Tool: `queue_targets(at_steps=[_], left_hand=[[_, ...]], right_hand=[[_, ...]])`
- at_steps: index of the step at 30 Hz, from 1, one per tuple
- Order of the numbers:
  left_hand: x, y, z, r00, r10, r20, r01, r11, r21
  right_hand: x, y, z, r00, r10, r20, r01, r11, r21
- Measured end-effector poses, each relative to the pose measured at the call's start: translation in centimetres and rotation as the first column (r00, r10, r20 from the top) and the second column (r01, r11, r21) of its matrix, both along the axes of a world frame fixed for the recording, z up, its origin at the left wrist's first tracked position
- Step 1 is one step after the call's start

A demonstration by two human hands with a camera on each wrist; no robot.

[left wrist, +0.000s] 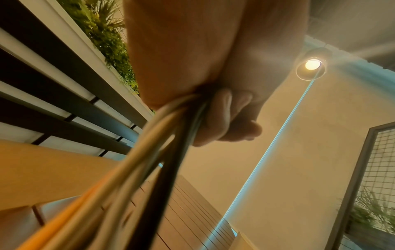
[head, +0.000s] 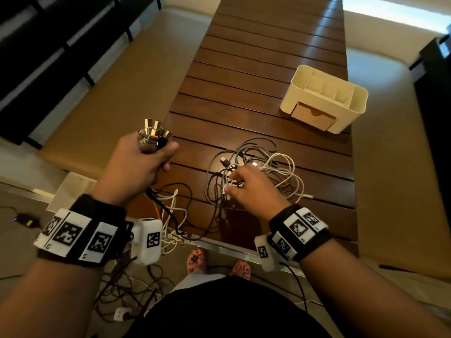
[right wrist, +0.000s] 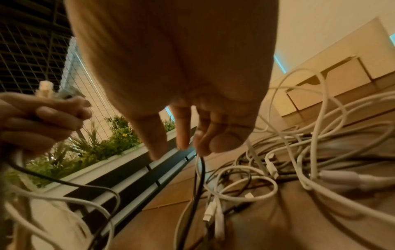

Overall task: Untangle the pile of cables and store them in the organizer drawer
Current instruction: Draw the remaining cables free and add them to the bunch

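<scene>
My left hand grips a bundle of cable ends to the left of the slatted wooden table. Their metal USB plugs stick up above the fist, and the cords trail down over the table's near edge. The left wrist view shows these cords running out of the closed fist. My right hand reaches into the tangled pile of white, grey and black cables on the table. Its fingertips pinch a black cable. The cream organizer stands at the far right with its drawer closed.
Tan bench cushions flank the table on both sides. More cables and a white power strip lie on the floor by my feet. A small dark device sits on the floor at left. A dark slatted fence and plants stand beyond.
</scene>
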State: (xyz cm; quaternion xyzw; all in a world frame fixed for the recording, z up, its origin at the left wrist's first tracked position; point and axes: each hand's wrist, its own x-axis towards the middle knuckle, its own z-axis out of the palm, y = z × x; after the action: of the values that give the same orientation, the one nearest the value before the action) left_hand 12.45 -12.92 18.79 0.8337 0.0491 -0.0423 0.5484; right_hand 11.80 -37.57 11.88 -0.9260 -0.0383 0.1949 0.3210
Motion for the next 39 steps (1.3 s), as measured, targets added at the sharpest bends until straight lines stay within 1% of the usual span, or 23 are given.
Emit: queue_targets(at_steps=[1,3,6,8,10,12,13,15,19,21,25,28,30,32,33,34,35,36,37,38,39], left_hand=[[-0.2,0.3,-0.1,1.0,0.011,-0.008,-0.011,1.0,-0.005],[-0.5,0.9,-0.2,0.999,0.038,-0.026,-0.039,0.999,-0.035],[-1.0,1.5,-0.3,0.998,0.058,-0.034,-0.061,0.995,-0.083],[-1.3,1.7,-0.2,0.997,0.064,-0.033,-0.067,0.993,-0.102],[-1.5,1.6,-0.2,0.997,0.063,-0.034,-0.066,0.992,-0.105],[-1.6,1.2,-0.1,0.998,0.056,-0.039,-0.06,0.993,-0.1],[-1.6,1.0,0.0,0.998,0.049,-0.038,-0.052,0.994,-0.1],[-1.5,0.7,0.1,0.999,0.036,-0.032,-0.039,0.994,-0.103],[-1.5,0.3,0.0,0.999,0.027,-0.025,-0.029,0.994,-0.105],[-1.5,0.1,0.0,0.999,0.028,-0.023,-0.031,0.993,-0.117],[-1.5,-0.1,-0.1,0.999,0.022,-0.027,-0.025,0.994,-0.111],[-1.3,-0.3,-0.1,0.999,0.009,-0.036,-0.013,0.992,-0.123],[-1.2,-0.4,-0.2,0.999,0.002,-0.045,-0.008,0.991,-0.131],[-1.1,-0.5,-0.2,0.999,0.005,-0.047,-0.011,0.991,-0.137],[-1.1,-0.4,-0.2,0.999,0.01,-0.044,-0.016,0.99,-0.138],[-1.1,-0.4,-0.2,0.999,0.016,-0.042,-0.021,0.99,-0.142],[-1.0,-0.3,-0.2,0.999,0.02,-0.041,-0.026,0.989,-0.147],[-1.0,-0.3,-0.3,0.999,0.025,-0.042,-0.031,0.988,-0.153],[-1.0,-0.2,-0.2,0.999,0.025,-0.044,-0.031,0.987,-0.158],[-1.0,-0.2,-0.1,0.999,0.022,-0.047,-0.029,0.986,-0.163],[-1.1,-0.2,-0.1,0.999,0.018,-0.047,-0.026,0.985,-0.171]], right_hand=[[0.4,0.2,-0.5,0.999,-0.038,0.017,0.038,0.999,-0.022],[1.0,0.3,-1.3,0.994,-0.105,0.001,0.105,0.993,-0.054],[2.0,0.2,-1.7,0.975,-0.221,0.013,0.221,0.973,-0.065],[2.6,0.1,-1.6,0.968,-0.248,0.042,0.251,0.962,-0.103],[3.1,0.2,-1.4,0.977,-0.199,0.072,0.207,0.968,-0.143],[3.4,0.6,-1.3,0.985,-0.128,0.114,0.141,0.983,-0.118],[3.5,0.9,-1.4,0.986,-0.079,0.146,0.095,0.989,-0.111],[4.0,1.4,-1.7,0.98,0.036,0.195,-0.006,0.989,-0.151],[4.7,1.8,-2.4,0.974,0.161,0.16,-0.107,0.947,-0.304],[4.9,1.6,-2.2,0.976,0.182,0.116,-0.131,0.928,-0.35],[4.4,1.4,-0.9,0.993,0.119,0.019,-0.111,0.965,-0.239],[3.6,1.9,0.7,0.995,0.1,0.011,-0.097,0.985,-0.143],[2.8,2.2,2.1,0.993,0.12,0.021,-0.119,0.991,-0.054],[1.8,2.3,3.4,0.978,0.207,-0.032,-0.206,0.978,0.039],[1.3,2.2,3.8,0.952,0.289,-0.105,-0.285,0.957,0.052],[0.8,2.1,3.9,0.897,0.385,-0.216,-0.39,0.921,0.023],[0.3,1.9,3.9,0.81,0.466,-0.356,-0.507,0.861,-0.028],[0.0,1.7,3.8,0.702,0.507,-0.5,-0.616,0.785,-0.069],[-0.2,1.4,3.5,0.605,0.505,-0.616,-0.692,0.716,-0.092],[-0.2,1.0,3.4,0.556,0.473,-0.684,-0.724,0.679,-0.12],[0.0,0.5,3.4,0.562,0.435,-0.704,-0.724,0.67,-0.164]])
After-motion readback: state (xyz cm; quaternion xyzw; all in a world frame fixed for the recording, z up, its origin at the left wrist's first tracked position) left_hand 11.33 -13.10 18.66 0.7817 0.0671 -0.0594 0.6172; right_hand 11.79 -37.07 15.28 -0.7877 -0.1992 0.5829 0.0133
